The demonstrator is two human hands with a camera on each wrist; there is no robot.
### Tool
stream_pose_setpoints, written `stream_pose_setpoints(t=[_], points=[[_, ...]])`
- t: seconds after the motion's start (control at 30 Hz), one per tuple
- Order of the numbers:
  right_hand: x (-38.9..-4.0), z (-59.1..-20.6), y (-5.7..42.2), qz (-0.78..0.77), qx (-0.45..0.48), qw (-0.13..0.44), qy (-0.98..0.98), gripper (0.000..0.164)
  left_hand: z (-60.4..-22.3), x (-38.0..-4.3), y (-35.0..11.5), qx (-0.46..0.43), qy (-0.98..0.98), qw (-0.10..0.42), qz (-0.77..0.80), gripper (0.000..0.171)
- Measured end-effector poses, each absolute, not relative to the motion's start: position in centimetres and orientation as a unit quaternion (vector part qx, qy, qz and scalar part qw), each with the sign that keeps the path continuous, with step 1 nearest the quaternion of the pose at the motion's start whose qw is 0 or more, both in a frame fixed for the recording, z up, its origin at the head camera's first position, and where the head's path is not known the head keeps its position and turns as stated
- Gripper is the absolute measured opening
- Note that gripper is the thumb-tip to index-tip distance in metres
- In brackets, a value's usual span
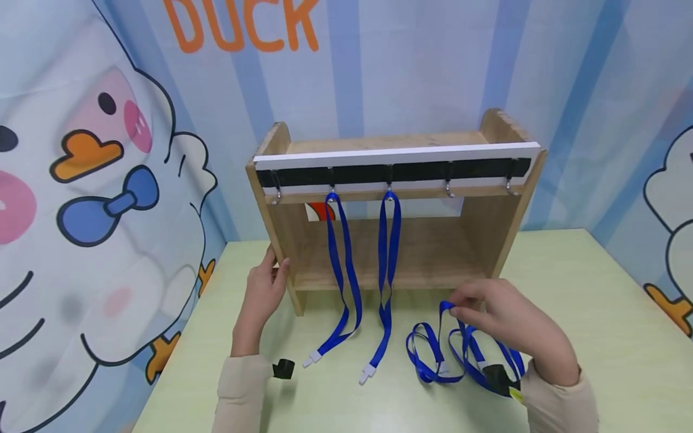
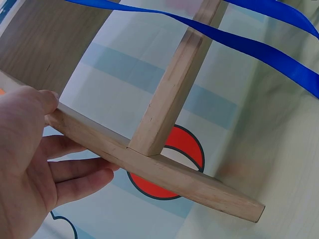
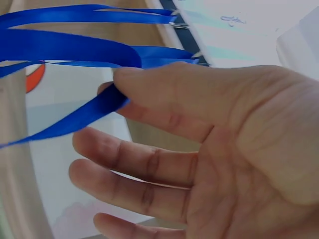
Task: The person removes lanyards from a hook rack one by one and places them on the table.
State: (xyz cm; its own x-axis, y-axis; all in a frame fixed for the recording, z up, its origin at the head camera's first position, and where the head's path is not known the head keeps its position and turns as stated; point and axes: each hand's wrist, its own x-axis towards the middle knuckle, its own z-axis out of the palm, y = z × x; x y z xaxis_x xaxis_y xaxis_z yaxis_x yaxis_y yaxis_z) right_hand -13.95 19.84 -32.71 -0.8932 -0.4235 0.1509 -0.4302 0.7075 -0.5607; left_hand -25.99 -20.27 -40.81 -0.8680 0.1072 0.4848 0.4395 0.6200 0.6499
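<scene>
A wooden shelf [image 1: 379, 258] stands on the table with a row of metal hooks along its front. My left hand [image 1: 264, 291] holds the shelf's left side panel [image 2: 189, 186], thumb on one face and fingers on the other. Two blue lanyards hang from hooks: one left of centre [image 1: 349, 282], one at the middle [image 1: 382, 258], their white clips [image 1: 367, 373] reaching down over the table. My right hand [image 1: 506, 313] pinches a blue lanyard [image 3: 94, 112] between thumb and forefinger, its loop raised slightly above the table; the other fingers are loosely extended.
More blue strap [image 1: 511, 361] lies looped on the table under my right wrist, partly hidden by it. The outer hooks, such as the right end hook [image 1: 510, 186], carry nothing. A printed duck curtain [image 1: 422, 66] stands behind the pale table [image 1: 585, 288].
</scene>
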Motion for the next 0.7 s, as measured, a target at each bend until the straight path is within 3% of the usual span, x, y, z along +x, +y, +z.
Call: stream_pose_setpoints(t=[0.7], points=[[-18.3,-37.1,17.1,0.311,0.228,-0.02,-0.923,0.007,-40.8,-25.9,-20.4,-0.154,-0.878,0.191,-0.41,0.046]])
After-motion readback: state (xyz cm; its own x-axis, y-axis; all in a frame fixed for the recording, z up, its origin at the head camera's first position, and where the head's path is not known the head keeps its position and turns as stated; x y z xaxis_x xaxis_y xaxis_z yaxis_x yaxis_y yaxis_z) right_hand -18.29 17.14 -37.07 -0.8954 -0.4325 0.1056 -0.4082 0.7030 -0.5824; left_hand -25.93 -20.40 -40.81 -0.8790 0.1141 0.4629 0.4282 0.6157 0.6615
